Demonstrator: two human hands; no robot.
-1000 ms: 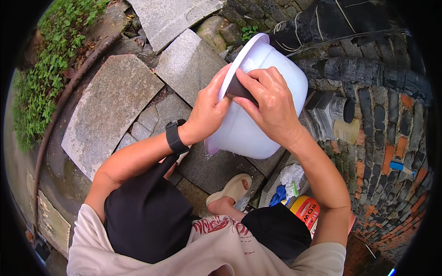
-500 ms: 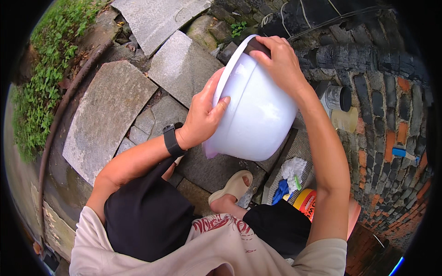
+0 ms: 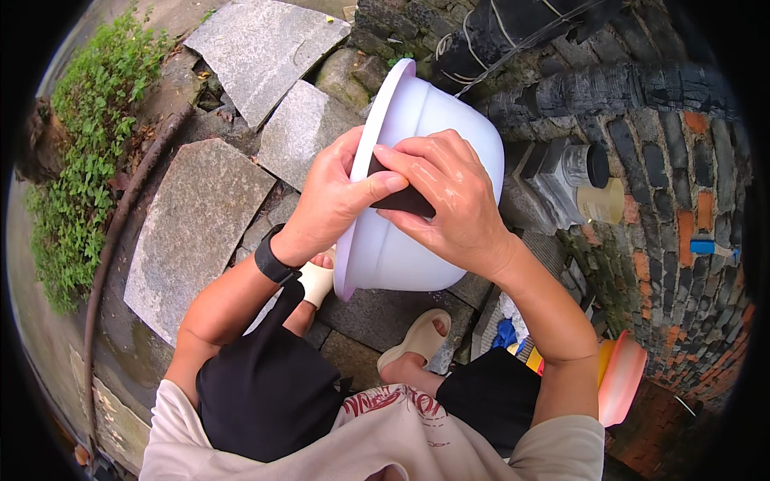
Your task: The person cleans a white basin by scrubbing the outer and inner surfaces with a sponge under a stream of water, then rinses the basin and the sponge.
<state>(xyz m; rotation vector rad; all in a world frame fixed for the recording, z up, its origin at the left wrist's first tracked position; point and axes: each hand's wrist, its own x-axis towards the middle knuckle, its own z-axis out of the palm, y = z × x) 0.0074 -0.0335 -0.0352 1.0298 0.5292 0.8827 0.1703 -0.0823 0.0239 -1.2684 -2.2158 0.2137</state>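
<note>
A white plastic basin (image 3: 437,104) with a pale purple rim is held tilted on its side above the paving, its outer wall toward the right. My left hand (image 3: 333,188) grips the rim, thumb on the outside and fingers over the inner side, which I cannot see. Pressed against the outer wall just under the rim is a dark brown sponge (image 3: 409,199), held in my closed right hand (image 3: 449,192). Wet, foamy streaks show on the back of that hand. The two hands nearly meet at the rim.
Uneven stone slabs (image 3: 200,216) pave the ground. To the right rises a brick wall (image 3: 666,208), with a clear container with a black lid (image 3: 589,166) and a blue brush (image 3: 706,247) nearby. A blue cloth (image 3: 505,333) lies low right. A pipe (image 3: 108,240) and plants (image 3: 100,136) line the left.
My right hand has moved the sponge down and left along the rim, closer to my left hand. The basin has turned to a more upright rim and shifted slightly left.
</note>
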